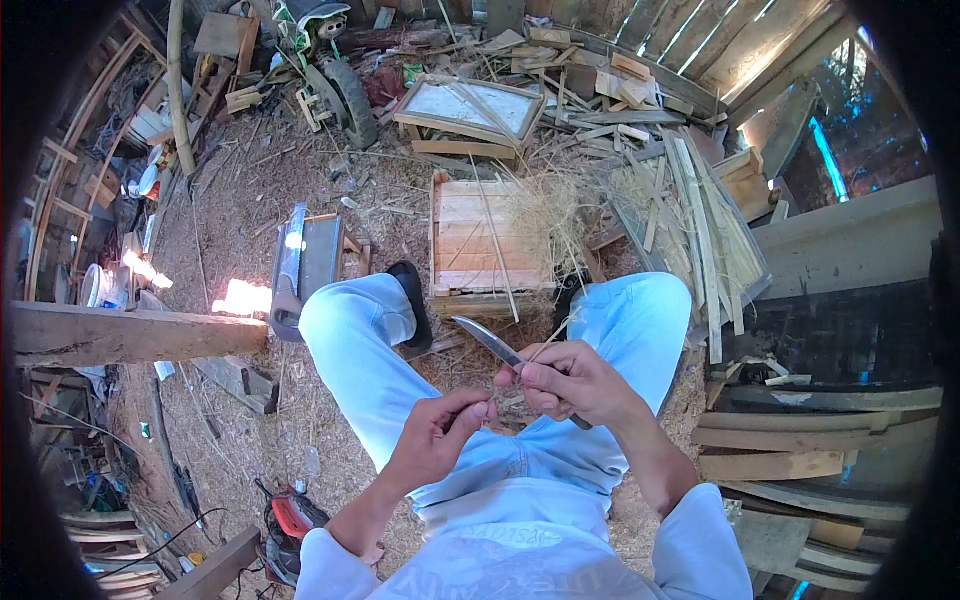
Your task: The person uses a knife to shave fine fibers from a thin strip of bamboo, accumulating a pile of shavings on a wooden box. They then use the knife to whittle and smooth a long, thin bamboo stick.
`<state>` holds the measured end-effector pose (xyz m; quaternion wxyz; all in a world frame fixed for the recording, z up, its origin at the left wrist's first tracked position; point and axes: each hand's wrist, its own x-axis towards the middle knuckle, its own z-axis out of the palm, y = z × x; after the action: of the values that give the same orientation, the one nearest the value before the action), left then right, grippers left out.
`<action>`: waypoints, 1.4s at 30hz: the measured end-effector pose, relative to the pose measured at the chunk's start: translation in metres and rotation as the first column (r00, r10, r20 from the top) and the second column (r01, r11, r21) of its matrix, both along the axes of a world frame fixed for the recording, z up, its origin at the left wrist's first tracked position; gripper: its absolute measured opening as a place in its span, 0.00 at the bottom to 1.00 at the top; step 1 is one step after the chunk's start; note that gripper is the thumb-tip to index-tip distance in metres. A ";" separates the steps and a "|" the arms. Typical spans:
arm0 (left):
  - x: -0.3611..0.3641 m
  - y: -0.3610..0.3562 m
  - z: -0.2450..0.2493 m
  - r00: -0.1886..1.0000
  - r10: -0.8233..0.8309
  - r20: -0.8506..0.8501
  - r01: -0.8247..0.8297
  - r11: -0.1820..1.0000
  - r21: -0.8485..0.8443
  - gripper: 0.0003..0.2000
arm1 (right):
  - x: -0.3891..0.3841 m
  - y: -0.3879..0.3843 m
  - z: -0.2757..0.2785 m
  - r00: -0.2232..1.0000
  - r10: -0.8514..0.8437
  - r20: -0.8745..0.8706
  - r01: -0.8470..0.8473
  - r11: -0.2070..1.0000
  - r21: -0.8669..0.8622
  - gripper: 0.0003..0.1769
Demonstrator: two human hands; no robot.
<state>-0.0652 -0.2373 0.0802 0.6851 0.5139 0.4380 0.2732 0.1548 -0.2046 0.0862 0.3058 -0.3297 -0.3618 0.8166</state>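
In my right hand (580, 385), closed above my lap, is a knife (487, 340) whose blade points up and to the left. A thin pale strip of wood (553, 338) passes by the right fingers and sticks out above them. My left hand (440, 432) is pinched shut just left of the right hand, at what looks like the lower end of the same strip; the fingers hide most of it. Beyond my knees a low wooden crate (478, 235) stands on the ground, with fine shavings (560, 215) heaped over its right side.
A hand saw (288, 270) leans on a small bench (322, 250) left of my knee. Boards (695, 220) lie to the right. A wooden beam (140, 335) juts in from the left. A red power tool (292, 515) sits at lower left. A wheel (345, 100) stands behind.
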 end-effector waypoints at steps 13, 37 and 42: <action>0.002 -0.002 -0.002 0.992 0.058 0.112 -0.043 0.991 -0.130 0.10 | 0.027 0.016 0.006 0.977 -0.139 0.163 0.132 0.990 0.053 0.18; -0.003 0.003 0.007 0.972 0.065 0.227 0.025 0.928 -0.371 0.11 | 0.028 0.019 0.009 0.981 -0.114 0.155 0.108 0.993 0.044 0.20; 0.003 0.007 0.003 0.968 0.076 0.239 0.018 0.929 -0.369 0.11 | 0.016 0.012 0.001 0.999 -0.010 0.043 0.007 0.997 0.074 0.21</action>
<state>-0.0623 -0.2306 0.0829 0.8147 0.3311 0.3997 0.2587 0.1705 -0.1930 0.0873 0.3132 -0.3373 -0.3970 0.7940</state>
